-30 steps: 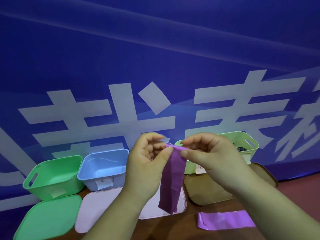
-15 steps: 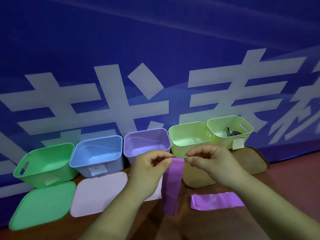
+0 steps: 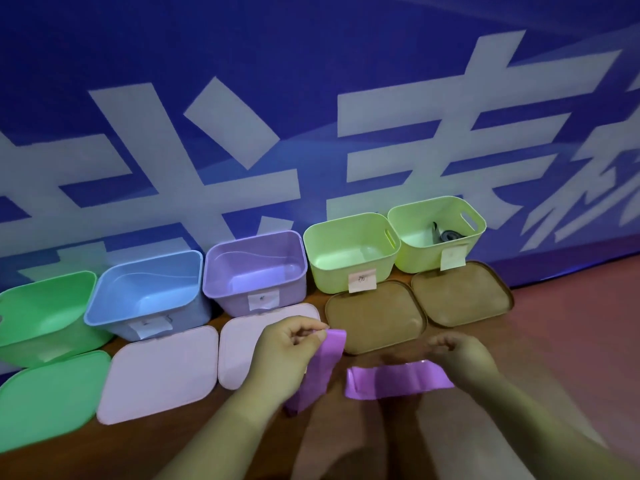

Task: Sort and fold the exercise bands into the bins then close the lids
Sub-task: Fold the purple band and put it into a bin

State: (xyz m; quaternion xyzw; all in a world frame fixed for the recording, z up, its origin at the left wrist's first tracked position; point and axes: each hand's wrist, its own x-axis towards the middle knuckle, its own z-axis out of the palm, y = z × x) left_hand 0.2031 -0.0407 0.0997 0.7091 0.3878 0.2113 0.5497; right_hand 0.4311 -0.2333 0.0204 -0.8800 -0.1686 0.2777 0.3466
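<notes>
My left hand (image 3: 287, 351) pinches the top edge of a purple exercise band (image 3: 329, 355), which hangs down to the wooden table in front of the lids. A second purple band (image 3: 394, 377) lies flat on the table to its right. My right hand (image 3: 464, 355) hovers over that band's right end with loosely curled fingers holding nothing. Behind stand open bins: green (image 3: 34, 327), blue (image 3: 114, 327), purple (image 3: 225, 299) and two yellow-green ones (image 3: 329, 278) (image 3: 415, 258). A dark band (image 3: 446, 235) lies in the far-right bin.
Lids lie flat in front of the bins: a green lid (image 3: 48, 396), two pink lids (image 3: 159, 372) (image 3: 249, 337) and two brown lids (image 3: 374, 317) (image 3: 460, 292). A blue banner with white characters rises right behind the bins. Paper labels hang on several bins.
Both hands dropped toward the table. My right hand let go of the hanging band and moved right, over the band on the table. The left hand keeps its pinch.
</notes>
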